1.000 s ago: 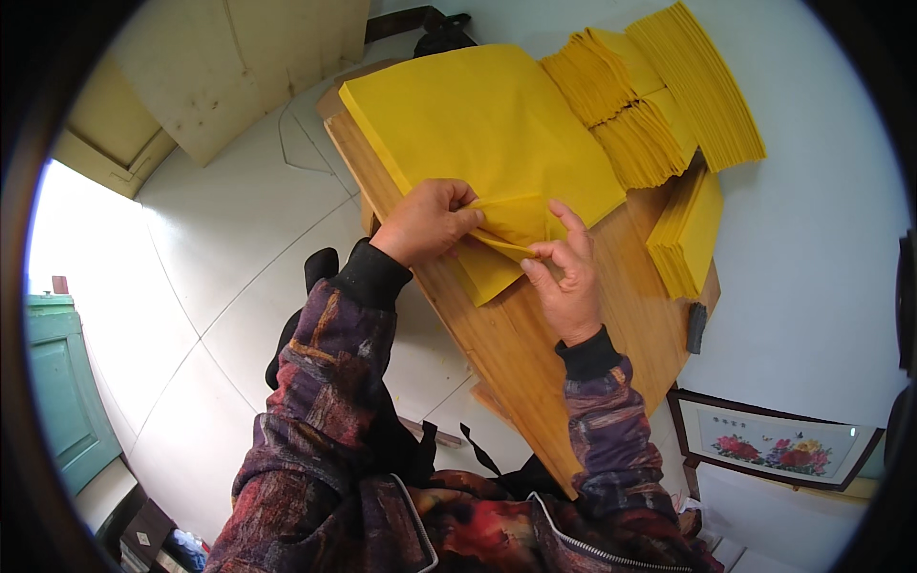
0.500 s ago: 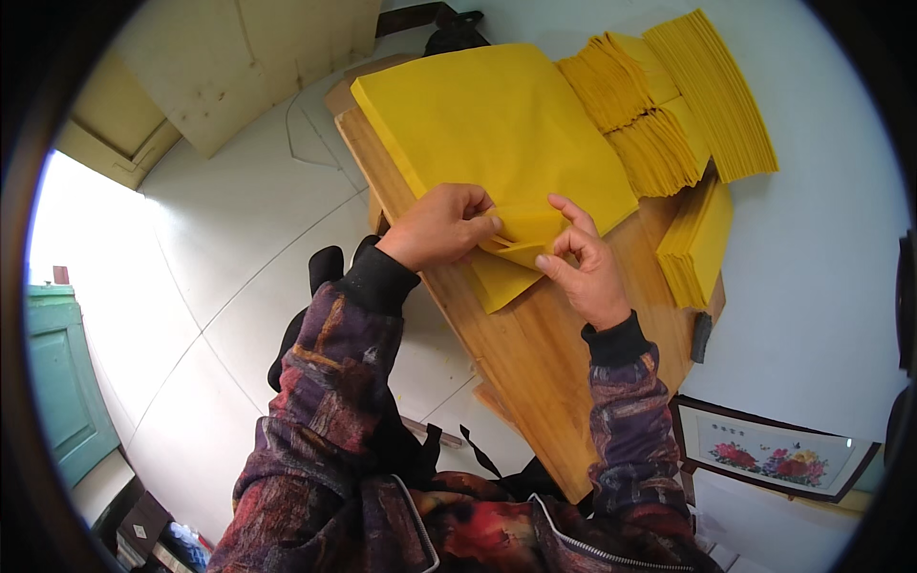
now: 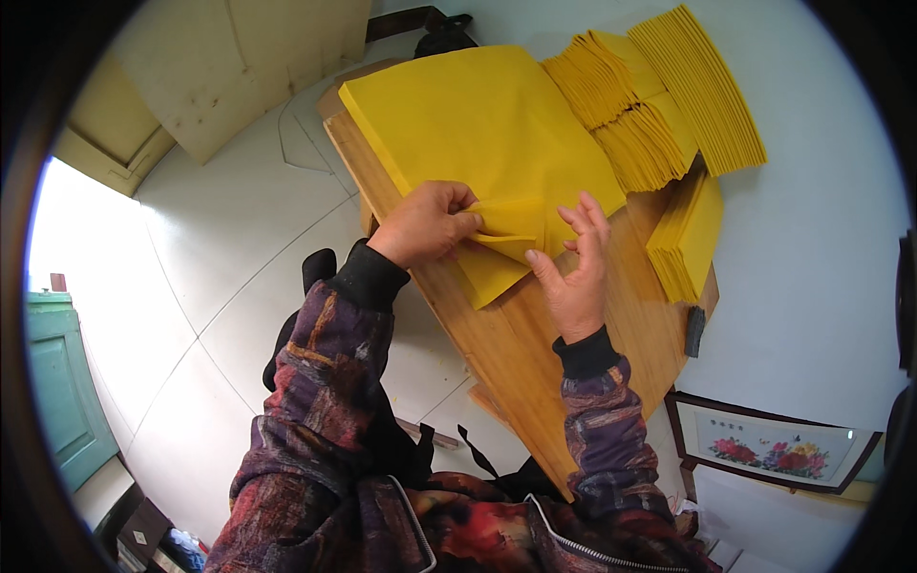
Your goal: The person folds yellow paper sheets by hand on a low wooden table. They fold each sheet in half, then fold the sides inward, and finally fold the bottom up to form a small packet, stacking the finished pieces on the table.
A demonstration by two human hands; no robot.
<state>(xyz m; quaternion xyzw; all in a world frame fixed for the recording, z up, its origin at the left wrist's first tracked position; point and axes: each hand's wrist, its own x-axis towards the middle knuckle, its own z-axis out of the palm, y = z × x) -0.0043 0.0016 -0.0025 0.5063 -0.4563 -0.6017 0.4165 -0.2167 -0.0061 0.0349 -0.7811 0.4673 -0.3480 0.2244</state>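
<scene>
Yellow flap (image 3: pixel 511 218) on yellow sheets (image 3: pixel 468 115), by left edge of table (image 3: pixel 535 368).
Left hand (image 3: pixel 420 226): grip pinched on flap, masking its left end. Right hand (image 3: pixel 576 291): grip spread wide just beside flap; contact unclear. Folded yellow bundles (image 3: pixel 693 91) crowd right edge; dark grey block (image 3: pixel 695 329) beyond.

On your right you have 1 framed floral picture (image 3: pixel 769 447); on your far left, 1 teal panel (image 3: pixel 65 382); beyond the white floor tiles (image 3: pixel 229 229), a pale board (image 3: pixel 215 76).
</scene>
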